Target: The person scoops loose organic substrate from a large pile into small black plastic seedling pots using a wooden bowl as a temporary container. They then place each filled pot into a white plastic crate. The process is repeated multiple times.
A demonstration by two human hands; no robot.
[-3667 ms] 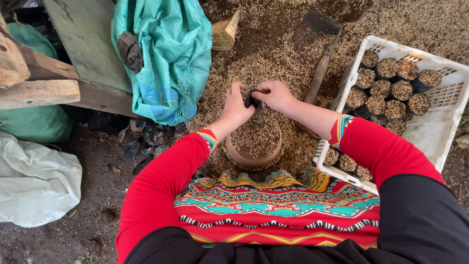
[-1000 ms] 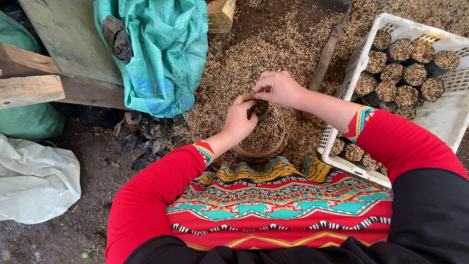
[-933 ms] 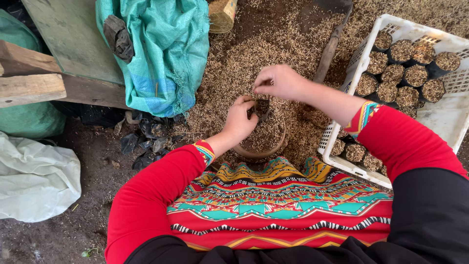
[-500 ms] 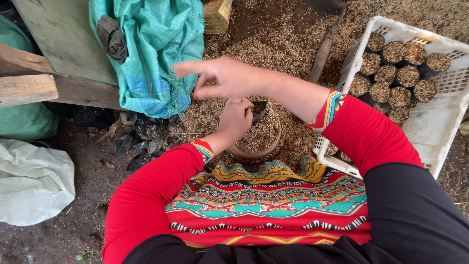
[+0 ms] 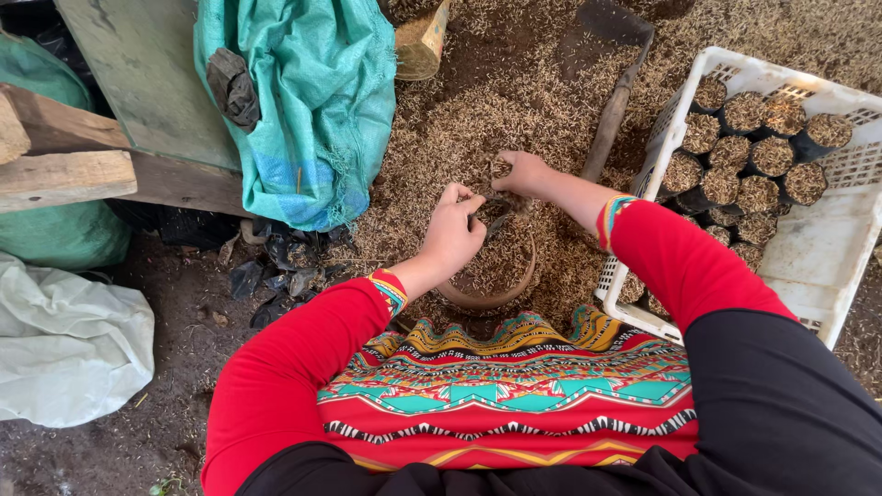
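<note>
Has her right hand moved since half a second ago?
Yes. The right hand swung back from near the green sack toward the white crate.

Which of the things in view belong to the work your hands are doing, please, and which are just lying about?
In use:
- left hand holding a small black bag
- right hand in the loose husk mix
- round brown bowl
- white plastic crate of filled black bags

Lying about:
- teal woven sack
- wooden-handled spade
- white plastic sheet
- wooden planks
</note>
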